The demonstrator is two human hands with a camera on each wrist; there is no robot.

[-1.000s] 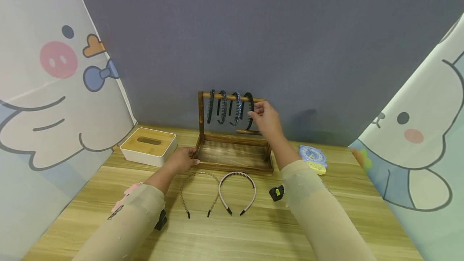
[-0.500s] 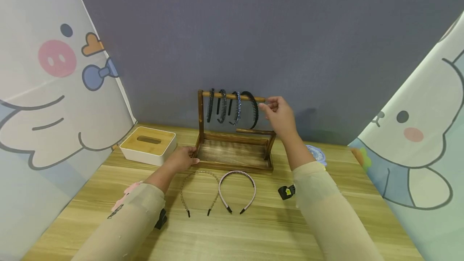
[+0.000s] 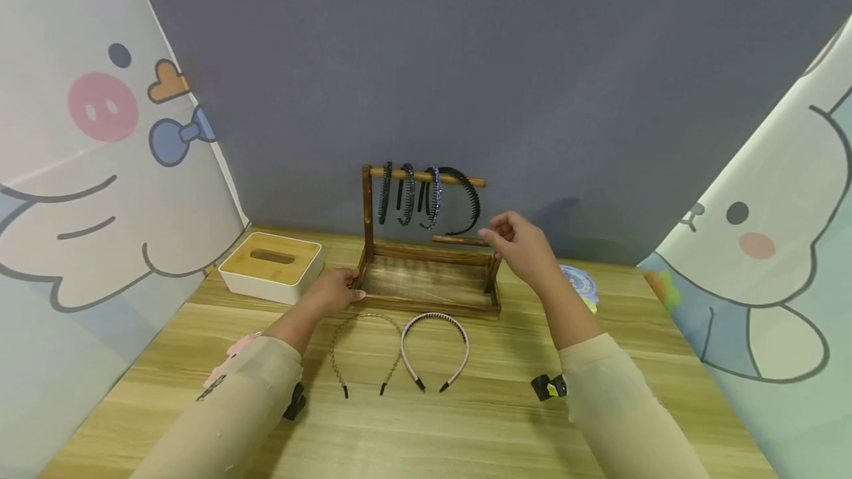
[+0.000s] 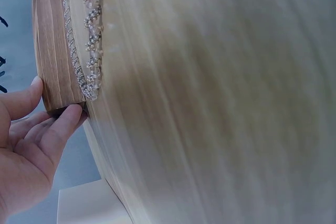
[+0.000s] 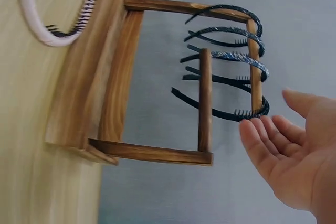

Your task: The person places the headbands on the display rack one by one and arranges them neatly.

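A brown wooden headband stand has an upper bar with several dark headbands hung on it, one of them blue and glittery. The rightmost, a plain black headband, hangs turned broadside. My left hand grips the left end of the stand's base, thumb above and fingers below in the left wrist view. Beside the lower bar's right end, my right hand is loosely curled and holds nothing. On the table in front lie a beaded headband and a pink toothed headband.
A white tissue box with a wooden lid stands left of the stand. A blue round object lies to the right, partly behind my right arm. Something pink shows beside my left sleeve. A grey wall rises behind the table.
My right hand has let go of the rightmost black headband and moved right and down. That headband has swung round on the bar. My left hand stays on the stand.
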